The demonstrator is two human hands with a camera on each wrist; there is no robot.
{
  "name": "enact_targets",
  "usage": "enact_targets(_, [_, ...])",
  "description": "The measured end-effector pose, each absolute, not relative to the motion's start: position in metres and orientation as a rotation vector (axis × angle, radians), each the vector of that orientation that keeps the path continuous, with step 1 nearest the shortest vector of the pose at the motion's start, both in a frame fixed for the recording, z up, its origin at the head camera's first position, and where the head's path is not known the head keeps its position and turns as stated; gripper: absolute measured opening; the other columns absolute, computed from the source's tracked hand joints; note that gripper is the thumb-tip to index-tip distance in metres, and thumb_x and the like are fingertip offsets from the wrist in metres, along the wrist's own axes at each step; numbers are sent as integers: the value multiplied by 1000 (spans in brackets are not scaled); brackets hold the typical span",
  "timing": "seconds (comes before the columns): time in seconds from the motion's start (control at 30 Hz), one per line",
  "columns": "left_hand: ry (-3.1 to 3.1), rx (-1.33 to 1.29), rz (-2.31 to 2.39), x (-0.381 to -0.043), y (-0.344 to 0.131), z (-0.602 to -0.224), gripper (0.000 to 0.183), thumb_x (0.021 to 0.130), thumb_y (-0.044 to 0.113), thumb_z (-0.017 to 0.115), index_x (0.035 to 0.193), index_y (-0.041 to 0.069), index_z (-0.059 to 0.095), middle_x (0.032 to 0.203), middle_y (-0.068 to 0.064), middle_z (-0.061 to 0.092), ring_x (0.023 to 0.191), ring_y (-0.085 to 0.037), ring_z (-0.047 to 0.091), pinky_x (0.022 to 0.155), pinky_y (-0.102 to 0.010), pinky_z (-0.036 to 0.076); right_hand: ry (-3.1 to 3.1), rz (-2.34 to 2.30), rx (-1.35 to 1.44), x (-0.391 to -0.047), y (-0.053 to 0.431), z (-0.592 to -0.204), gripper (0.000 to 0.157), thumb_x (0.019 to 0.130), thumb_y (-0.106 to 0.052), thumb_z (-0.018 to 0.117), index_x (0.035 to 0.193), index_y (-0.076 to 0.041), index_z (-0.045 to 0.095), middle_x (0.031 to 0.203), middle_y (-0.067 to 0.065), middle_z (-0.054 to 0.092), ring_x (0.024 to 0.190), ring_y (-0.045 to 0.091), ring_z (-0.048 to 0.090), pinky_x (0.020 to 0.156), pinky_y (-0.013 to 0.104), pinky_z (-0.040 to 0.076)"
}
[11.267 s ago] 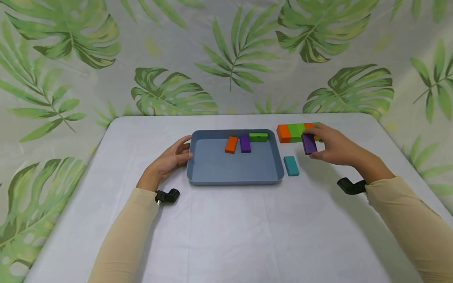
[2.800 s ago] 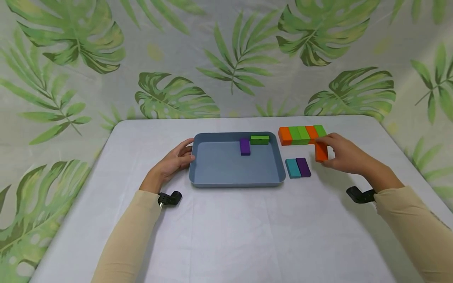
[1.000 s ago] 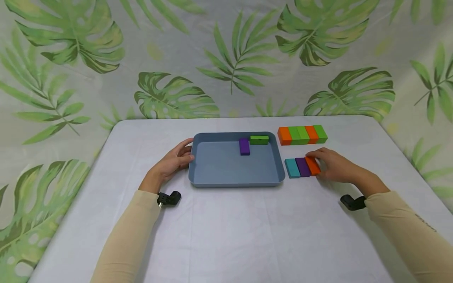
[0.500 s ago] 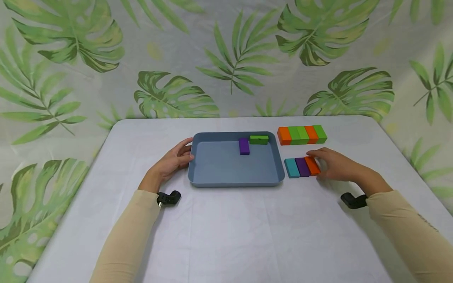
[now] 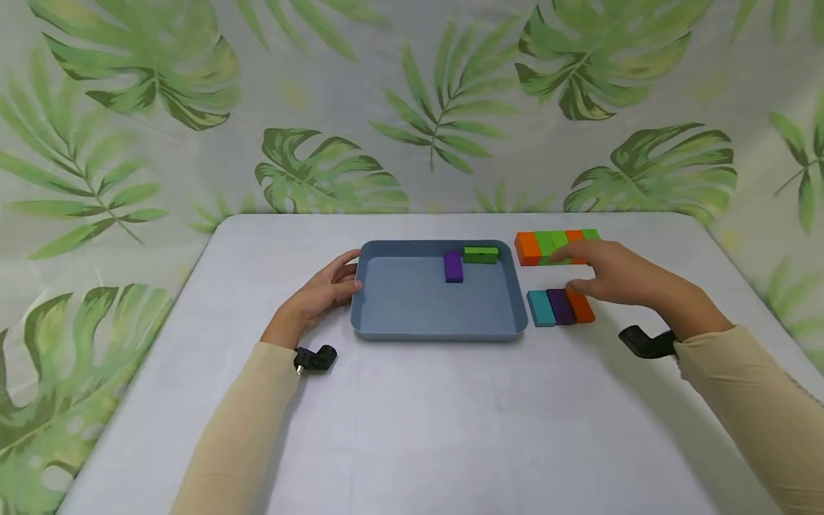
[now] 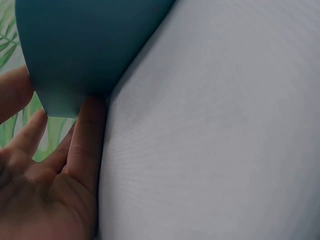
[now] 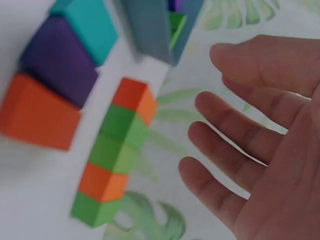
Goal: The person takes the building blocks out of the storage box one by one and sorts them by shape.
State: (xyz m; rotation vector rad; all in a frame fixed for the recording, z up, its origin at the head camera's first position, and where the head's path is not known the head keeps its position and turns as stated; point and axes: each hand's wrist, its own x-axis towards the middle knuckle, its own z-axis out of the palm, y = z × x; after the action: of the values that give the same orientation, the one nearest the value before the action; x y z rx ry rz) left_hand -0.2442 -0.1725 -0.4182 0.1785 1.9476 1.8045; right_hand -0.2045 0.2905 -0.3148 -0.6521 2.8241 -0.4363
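Note:
My left hand (image 5: 317,295) rests at the left end of the blue-grey tray (image 5: 412,336), its fingertips and thumb against the outer wall. The left wrist view shows those fingers (image 6: 86,135) fairly straight, by the tray's side (image 6: 75,60). In the tray lie a purple block (image 5: 453,267) and a green block (image 5: 481,255). My right hand (image 5: 621,275) hovers right of the tray, fingers spread and holding nothing. Below its thumb, a teal block (image 5: 541,309), a purple one (image 7: 60,62) and an orange one (image 5: 581,306) lie flat side by side.
Behind the right hand, a row of orange and green blocks (image 5: 528,249) stands by the tray's back right corner, partly covered by the fingers. White cloth (image 5: 418,422) covers the table, and a leaf-patterned curtain (image 5: 444,93) hangs at its back edge.
An orange block has left the tray and now lies beside the purple one, which earlier joined the teal block. My right hand has just released it and risen; the left has stayed.

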Motion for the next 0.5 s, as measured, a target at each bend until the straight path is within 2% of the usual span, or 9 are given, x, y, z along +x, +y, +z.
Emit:
enact_targets(0.23, [1947,179,1798,-246,-172,-414,75,100,5,53,161,23,13,165,-14,23,148,-32,32,119,-50,31,2869,-460,-790,-216,257,-300,38,90,-7,68,127,-5,64,131,17,62,120,37,56,100,56,48])
enact_targets(0.5, [1924,187,1819,-245,-172,-419,75,100,3,52,161,22,12,165,-15,22,149,-33,31,120,-52,29,2772,-356,-936,-238,206,-304,40,90,-2,64,130,-3,62,134,17,60,129,38,51,109,54,42])
